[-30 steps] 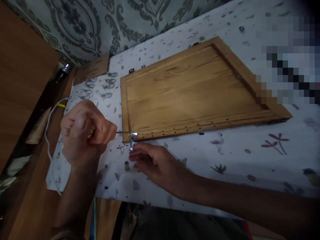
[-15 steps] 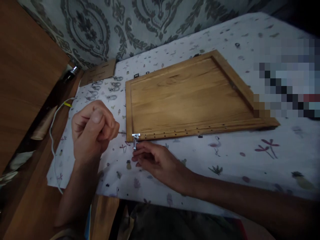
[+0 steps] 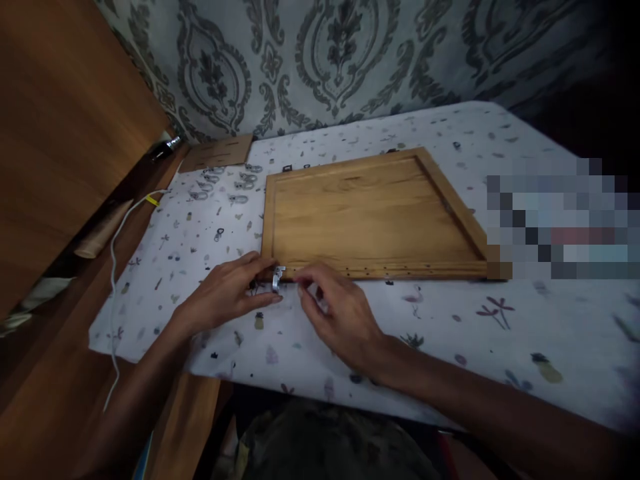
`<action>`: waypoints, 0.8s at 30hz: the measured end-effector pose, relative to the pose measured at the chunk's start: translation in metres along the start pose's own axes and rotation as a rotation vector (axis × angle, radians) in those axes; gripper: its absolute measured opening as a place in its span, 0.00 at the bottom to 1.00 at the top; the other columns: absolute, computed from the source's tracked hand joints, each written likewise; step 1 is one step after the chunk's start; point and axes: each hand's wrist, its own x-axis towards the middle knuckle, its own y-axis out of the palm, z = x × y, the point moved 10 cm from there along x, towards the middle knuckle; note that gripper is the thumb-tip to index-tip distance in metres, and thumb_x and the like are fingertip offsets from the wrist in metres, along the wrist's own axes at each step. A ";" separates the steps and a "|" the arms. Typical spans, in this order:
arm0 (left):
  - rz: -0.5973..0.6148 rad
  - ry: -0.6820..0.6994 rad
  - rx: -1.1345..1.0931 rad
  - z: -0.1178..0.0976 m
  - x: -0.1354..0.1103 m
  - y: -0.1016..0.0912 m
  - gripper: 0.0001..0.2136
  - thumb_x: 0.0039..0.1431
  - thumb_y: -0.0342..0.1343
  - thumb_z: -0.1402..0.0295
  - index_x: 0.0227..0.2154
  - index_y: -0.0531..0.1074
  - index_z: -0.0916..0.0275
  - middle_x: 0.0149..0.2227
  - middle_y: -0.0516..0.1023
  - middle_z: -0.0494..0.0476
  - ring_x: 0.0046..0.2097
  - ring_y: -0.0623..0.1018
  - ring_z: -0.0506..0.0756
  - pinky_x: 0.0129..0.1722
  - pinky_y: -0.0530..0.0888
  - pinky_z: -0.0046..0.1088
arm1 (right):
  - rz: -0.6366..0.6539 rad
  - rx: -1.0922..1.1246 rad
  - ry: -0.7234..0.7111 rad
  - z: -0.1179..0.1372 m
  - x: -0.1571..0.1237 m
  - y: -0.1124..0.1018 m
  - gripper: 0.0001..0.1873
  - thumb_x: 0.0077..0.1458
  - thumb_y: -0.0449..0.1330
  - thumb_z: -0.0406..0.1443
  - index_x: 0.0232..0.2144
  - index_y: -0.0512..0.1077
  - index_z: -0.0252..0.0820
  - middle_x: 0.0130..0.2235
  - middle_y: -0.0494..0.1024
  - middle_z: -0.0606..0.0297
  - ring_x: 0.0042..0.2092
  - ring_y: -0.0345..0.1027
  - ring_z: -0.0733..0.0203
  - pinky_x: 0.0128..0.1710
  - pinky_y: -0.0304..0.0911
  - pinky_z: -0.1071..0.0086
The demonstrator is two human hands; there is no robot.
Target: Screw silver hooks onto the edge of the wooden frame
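Observation:
A wooden cabinet door (image 3: 350, 213) with a raised frame lies flat on the cloth, small dark holes dotting its front rail. At its front left corner stands a silver hinge (image 3: 277, 279). My left hand (image 3: 225, 290) is around this hinge, fingers at its top on the door's corner and thumb by its lower end. Just right of the hinge, my right hand (image 3: 345, 313) rests at the door's front edge with thumb and index finger brought together. Whatever lies between those fingertips is too small to make out.
Several metal hinges (image 3: 245, 181) lie in rows at the back left, beside a piece of cardboard (image 3: 217, 153). A white cable (image 3: 113, 260) runs down the table's left side. The white patterned cloth (image 3: 440, 333) covers the table. A pixelated area (image 3: 560, 220) is at the right.
My left hand has opened from a fist with a thin metal shaft near it and moved right to the hinge. My right hand has left the hinge and shifted right. The view has tilted up.

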 end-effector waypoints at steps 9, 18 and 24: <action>-0.140 -0.028 -0.131 0.009 0.002 0.007 0.20 0.61 0.66 0.56 0.55 0.76 0.55 0.44 0.79 0.55 0.45 0.79 0.58 0.48 0.76 0.36 | 0.086 -0.330 -0.105 -0.018 0.015 0.004 0.05 0.61 0.63 0.31 0.40 0.77 0.37 0.43 0.80 0.53 0.45 0.70 0.45 0.47 0.68 0.50; -0.201 -0.001 -0.126 0.011 0.003 0.007 0.20 0.59 0.67 0.54 0.52 0.77 0.55 0.41 0.79 0.53 0.41 0.79 0.56 0.44 0.75 0.33 | 0.072 -0.373 -0.146 -0.017 0.015 0.005 0.06 0.60 0.63 0.29 0.40 0.78 0.38 0.41 0.80 0.56 0.44 0.70 0.50 0.46 0.68 0.55; -0.185 -0.028 -0.075 0.010 -0.001 0.002 0.25 0.55 0.69 0.53 0.54 0.75 0.54 0.42 0.80 0.52 0.41 0.80 0.56 0.42 0.74 0.31 | 0.041 -0.375 -0.179 -0.016 0.014 0.003 0.07 0.61 0.61 0.29 0.40 0.78 0.38 0.42 0.80 0.54 0.44 0.71 0.49 0.46 0.70 0.52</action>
